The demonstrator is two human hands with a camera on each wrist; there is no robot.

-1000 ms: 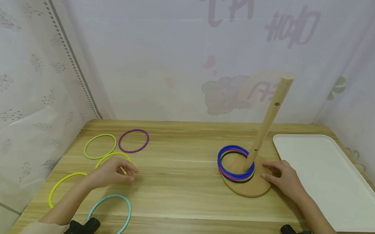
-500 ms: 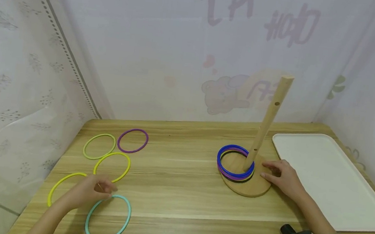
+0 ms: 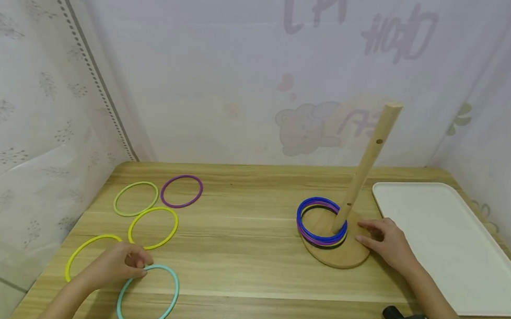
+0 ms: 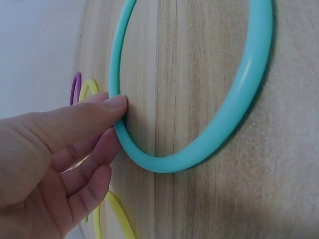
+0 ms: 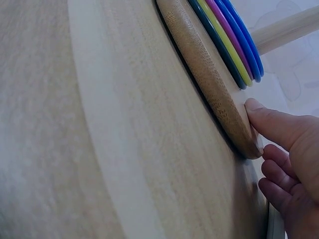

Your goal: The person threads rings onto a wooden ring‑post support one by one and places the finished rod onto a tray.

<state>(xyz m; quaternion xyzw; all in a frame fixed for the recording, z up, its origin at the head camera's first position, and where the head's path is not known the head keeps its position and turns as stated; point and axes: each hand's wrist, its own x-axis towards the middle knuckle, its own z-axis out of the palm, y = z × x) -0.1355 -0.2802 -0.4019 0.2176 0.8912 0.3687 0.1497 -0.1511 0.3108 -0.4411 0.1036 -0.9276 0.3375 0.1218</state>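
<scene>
At the near left, my left hand (image 3: 112, 268) pinches the far edge of a turquoise ring (image 3: 176, 298) between thumb and fingers. The left wrist view shows the thumb across the turquoise ring (image 4: 199, 154). My right hand (image 3: 390, 244) holds the right edge of a round wooden base (image 3: 351, 254); in the right wrist view its thumb lies on top and the other fingers curl at the base's edge (image 5: 214, 94). A wooden post (image 3: 369, 156) rises from this base. Around its foot lies a stack of rings (image 3: 298, 219) in blue, purple, yellow and black.
Left of centre on the table lie a purple ring (image 3: 201, 190), a lime ring (image 3: 117, 197) and a yellow ring (image 3: 176, 227). Another yellow ring (image 3: 69, 264) is partly behind my left hand. A white tray (image 3: 455, 235) lies at the right. Printed curtains (image 3: 223, 71) surround the table.
My left hand has moved left and toward me, off the yellow ring and onto the turquoise ring's far edge, where it now pinches. My right hand stays at the wooden base.
</scene>
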